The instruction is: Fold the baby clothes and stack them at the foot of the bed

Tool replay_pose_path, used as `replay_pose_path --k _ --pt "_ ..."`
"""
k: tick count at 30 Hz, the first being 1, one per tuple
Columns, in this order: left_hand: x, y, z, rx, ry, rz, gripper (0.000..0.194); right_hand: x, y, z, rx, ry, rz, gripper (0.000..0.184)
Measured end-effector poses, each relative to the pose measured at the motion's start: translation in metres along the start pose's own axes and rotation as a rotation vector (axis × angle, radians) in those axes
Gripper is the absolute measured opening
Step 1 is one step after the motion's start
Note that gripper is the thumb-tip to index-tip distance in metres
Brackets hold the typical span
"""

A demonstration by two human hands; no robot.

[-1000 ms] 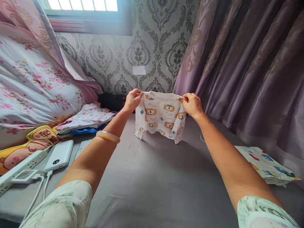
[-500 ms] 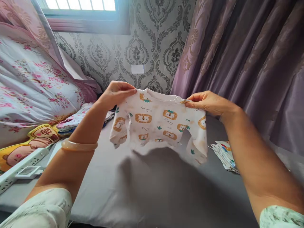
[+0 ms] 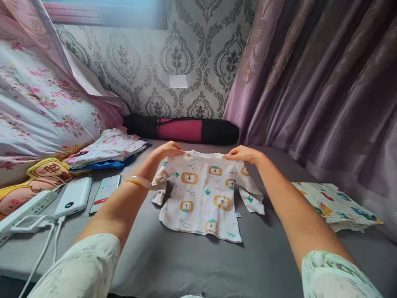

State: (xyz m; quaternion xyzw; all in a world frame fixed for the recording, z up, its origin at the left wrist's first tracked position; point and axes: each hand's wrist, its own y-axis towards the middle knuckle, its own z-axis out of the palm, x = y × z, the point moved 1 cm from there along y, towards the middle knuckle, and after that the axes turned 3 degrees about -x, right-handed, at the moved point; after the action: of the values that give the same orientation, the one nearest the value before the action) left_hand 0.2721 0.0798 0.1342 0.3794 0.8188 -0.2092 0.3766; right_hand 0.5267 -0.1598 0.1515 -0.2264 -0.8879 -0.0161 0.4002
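A small white long-sleeved shirt [image 3: 201, 194] with orange lion faces and green leaves is spread front up, its hem toward me on the grey sheet [image 3: 149, 260]. My left hand [image 3: 169, 150] pinches its left shoulder, and my right hand [image 3: 245, 154] pinches the right shoulder beside the neckline. Both sleeves hang outward from the body, the right one slanting down to the sheet. A small tag shows at the right side seam. The fingertips are partly hidden by the cloth.
Folded clothes [image 3: 107, 149], a phone [image 3: 106, 192], a white power bank [image 3: 73, 198] and a power strip [image 3: 27, 207] with cables lie left. A folded patterned cloth [image 3: 338, 203] lies right. A black and pink roll [image 3: 181, 129] lies along the wall, near purple curtains [image 3: 279, 82].
The shirt has come down from the air onto the sheet and now lies spread out. Both hands have lowered with it, still pinching the shoulders. The view has tilted downward.
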Motion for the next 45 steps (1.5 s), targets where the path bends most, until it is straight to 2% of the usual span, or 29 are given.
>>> replay_pose_path --k 3,7,11,16,22,27,32,38,45 --pt "0.021 0.012 0.028 -0.127 0.094 -0.051 0.025 -0.020 0.022 0.023 -0.120 -0.190 0.010 0.027" --pt "0.036 0.020 0.051 -0.281 0.309 0.020 0.021 -0.033 0.034 0.050 -0.252 -0.373 0.003 0.020" --pt "0.051 0.024 0.067 -0.381 0.522 0.098 0.026 -0.042 0.038 0.072 -0.325 -0.469 -0.006 0.023" --pt "0.068 0.030 0.077 -0.448 0.689 0.199 0.031 -0.056 0.051 0.086 -0.339 -0.543 -0.027 0.027" --pt "0.083 0.051 0.074 -0.408 0.818 0.327 0.032 -0.066 0.071 0.090 -0.310 -0.638 -0.039 0.028" --pt "0.091 0.074 0.070 -0.364 0.877 0.344 0.033 -0.069 0.087 0.088 -0.268 -0.683 -0.045 0.026" --pt "0.091 0.088 0.071 -0.356 0.888 0.290 0.033 -0.065 0.097 0.084 -0.266 -0.660 -0.031 0.027" --pt "0.087 0.093 0.073 -0.234 0.763 0.136 0.027 -0.066 0.111 0.081 -0.218 -0.609 -0.006 0.031" --pt "0.064 0.101 0.086 -0.180 0.676 0.091 0.029 -0.052 0.125 0.102 -0.260 -0.606 -0.027 0.036"
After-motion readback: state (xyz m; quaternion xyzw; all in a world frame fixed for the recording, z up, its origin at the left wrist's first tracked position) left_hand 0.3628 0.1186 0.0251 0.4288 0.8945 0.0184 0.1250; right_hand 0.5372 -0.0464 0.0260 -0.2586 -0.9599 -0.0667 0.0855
